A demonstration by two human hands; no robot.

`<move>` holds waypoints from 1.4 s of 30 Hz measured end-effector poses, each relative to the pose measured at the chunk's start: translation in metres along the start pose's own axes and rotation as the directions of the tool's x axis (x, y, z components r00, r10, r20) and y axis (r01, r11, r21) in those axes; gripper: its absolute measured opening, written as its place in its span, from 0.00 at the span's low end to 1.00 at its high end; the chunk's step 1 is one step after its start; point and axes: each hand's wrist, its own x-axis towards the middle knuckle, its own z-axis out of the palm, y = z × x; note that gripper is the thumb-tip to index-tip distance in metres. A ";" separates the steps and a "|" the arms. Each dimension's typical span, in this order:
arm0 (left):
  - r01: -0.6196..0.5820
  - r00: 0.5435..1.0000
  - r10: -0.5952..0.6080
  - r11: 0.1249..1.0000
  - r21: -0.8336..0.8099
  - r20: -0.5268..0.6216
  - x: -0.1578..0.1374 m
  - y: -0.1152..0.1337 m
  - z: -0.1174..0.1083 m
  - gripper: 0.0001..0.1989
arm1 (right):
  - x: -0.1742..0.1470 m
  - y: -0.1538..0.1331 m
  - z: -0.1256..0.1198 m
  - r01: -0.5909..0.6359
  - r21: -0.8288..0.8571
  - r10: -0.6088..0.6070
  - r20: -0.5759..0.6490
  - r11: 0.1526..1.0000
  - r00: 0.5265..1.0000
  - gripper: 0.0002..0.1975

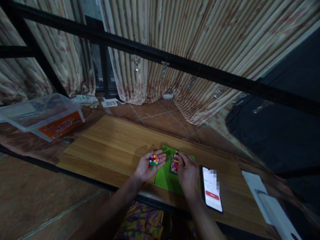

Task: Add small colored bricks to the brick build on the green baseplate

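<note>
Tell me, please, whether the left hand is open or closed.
Open: the left hand is palm up, fingers extended, small colorful bricks resting in it.

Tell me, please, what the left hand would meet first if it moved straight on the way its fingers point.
Probably the colourful brick build on the green baseplate, though the left hand may pass above it, as its height is unclear.
</note>
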 end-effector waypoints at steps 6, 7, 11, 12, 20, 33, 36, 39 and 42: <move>-0.008 1.000 0.009 1.000 -0.009 0.019 0.002 -0.001 -0.001 0.14 | -0.023 -0.020 -0.007 -0.023 0.142 0.028 -0.032 0.990 0.999 0.15; -0.007 1.000 0.007 1.000 -0.010 0.024 0.002 0.000 -0.001 0.14 | -0.028 -0.025 -0.006 -0.017 0.167 0.020 -0.017 0.986 1.000 0.14; 0.012 0.999 -0.011 1.000 -0.009 0.040 0.003 0.000 -0.002 0.15 | -0.039 -0.041 0.003 -0.007 0.222 -0.014 0.092 0.975 0.996 0.13; 0.011 0.999 -0.010 1.000 -0.010 0.046 0.003 0.001 -0.003 0.16 | -0.040 -0.044 0.007 -0.010 0.231 -0.019 0.123 0.973 0.992 0.13; 0.012 0.993 -0.009 1.000 -0.022 0.114 0.006 0.001 -0.008 0.18 | -0.038 -0.051 0.027 -0.044 0.166 0.008 0.215 0.985 0.977 0.11; -0.013 0.994 0.016 0.999 -0.035 0.107 0.002 0.003 -0.002 0.18 | -0.039 -0.054 0.035 -0.083 0.178 0.052 0.172 0.980 0.984 0.08; -0.007 0.995 0.010 1.000 -0.031 0.101 0.001 0.003 -0.001 0.17 | -0.039 -0.053 0.032 -0.088 0.187 0.056 0.172 0.978 0.983 0.08; 0.001 0.995 0.002 1.000 -0.023 0.103 0.001 0.003 -0.002 0.16 | -0.038 -0.053 0.029 -0.106 0.190 0.071 0.183 0.976 0.981 0.08; 0.006 0.994 -0.003 1.000 -0.022 0.111 0.001 0.003 -0.002 0.16 | -0.035 -0.055 0.025 -0.115 0.213 0.077 0.180 0.970 0.981 0.10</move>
